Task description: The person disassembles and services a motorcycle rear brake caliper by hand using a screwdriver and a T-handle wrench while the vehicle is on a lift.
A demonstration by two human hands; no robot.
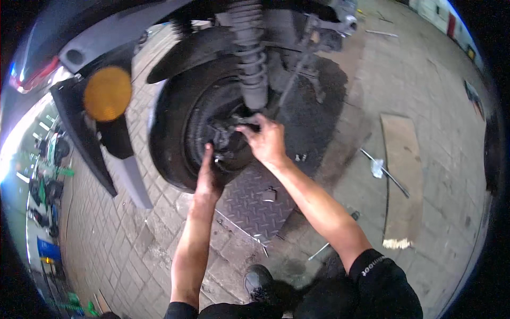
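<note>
My right hand (264, 139) is closed on a dark part of the brake caliper (223, 133), just below the lower end of a coil-spring shock (251, 74). Lower and to the left, my left hand (209, 175) reaches up against the caliper area, thumb raised and its other fingers mostly hidden. The wheel (167, 138) with its black tyre stands behind both hands. On a chequered metal plate (244, 207) below them lies a small flat metal part (269, 195).
An orange reflector (106, 93) on detached-looking bodywork is at left. A cardboard strip (404, 223) and a long tool (398, 186) lie on the paving at right, another rod (319, 252) nearer. My shoe (257, 282) is below. Several small vehicles (50, 175) stand at far left.
</note>
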